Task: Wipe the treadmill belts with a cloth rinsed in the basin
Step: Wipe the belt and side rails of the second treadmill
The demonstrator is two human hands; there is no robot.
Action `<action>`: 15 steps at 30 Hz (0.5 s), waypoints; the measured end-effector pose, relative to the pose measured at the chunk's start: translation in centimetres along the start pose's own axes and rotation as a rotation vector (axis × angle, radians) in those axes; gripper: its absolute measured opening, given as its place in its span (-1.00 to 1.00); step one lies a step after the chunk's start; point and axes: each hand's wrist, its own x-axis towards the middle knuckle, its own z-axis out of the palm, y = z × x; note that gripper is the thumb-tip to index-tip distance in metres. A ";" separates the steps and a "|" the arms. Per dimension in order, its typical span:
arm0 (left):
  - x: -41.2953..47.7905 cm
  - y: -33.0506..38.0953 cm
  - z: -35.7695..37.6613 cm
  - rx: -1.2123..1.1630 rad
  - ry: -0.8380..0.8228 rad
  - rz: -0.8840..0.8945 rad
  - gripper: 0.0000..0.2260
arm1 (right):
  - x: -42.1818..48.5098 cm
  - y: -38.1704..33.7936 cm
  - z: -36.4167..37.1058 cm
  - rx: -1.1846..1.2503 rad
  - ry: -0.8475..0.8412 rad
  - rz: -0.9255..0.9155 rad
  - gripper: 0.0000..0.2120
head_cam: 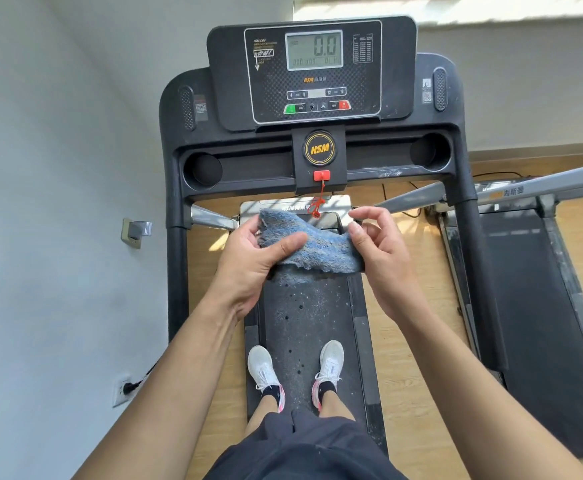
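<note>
Blue terry cloth (312,247) stretches between our two hands, held in the air above the front of the treadmill belt (303,323). Our left hand (252,268) grips its left end, thumb pressed across the top and fingers curled beneath. Our right hand (376,251) pinches the right end between thumb and fingers. The hands sit apart, with the cloth spanning the gap and its ragged lower edge hanging toward us.

Below, the belt is dusty and speckled, and our white shoes (264,368) stand on it side by side, closer to us. Dark side rails (357,306) edge the belt on both sides, and black uprights (177,271) hem us in left and right. Ahead, the console (312,71) reads 0.0, and a red safety cord (319,199) dangles just behind the cloth.

A grey wall (58,168) runs close along the left upright. On the right, a strip of wooden floor (407,306) separates us from a second treadmill (532,289).
</note>
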 end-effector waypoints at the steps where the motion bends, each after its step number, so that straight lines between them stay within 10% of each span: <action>1: -0.1 -0.1 -0.1 0.016 -0.051 -0.001 -0.45 | 0.0 0.1 -0.2 -0.122 0.030 -0.052 -0.88; 5: 0.5 -0.7 -2.0 0.086 -0.169 -0.043 -0.21 | -0.1 0.4 -1.4 -0.452 0.134 -0.283 -0.91; 8: 0.4 -1.1 -1.5 0.241 -0.122 -0.012 -0.38 | 0.3 1.6 -1.9 -0.661 0.149 -0.371 -0.92; 15: 0.7 -2.8 0.3 0.487 0.071 0.073 -0.41 | 0.7 0.1 -0.2 -0.549 0.155 -0.348 -0.81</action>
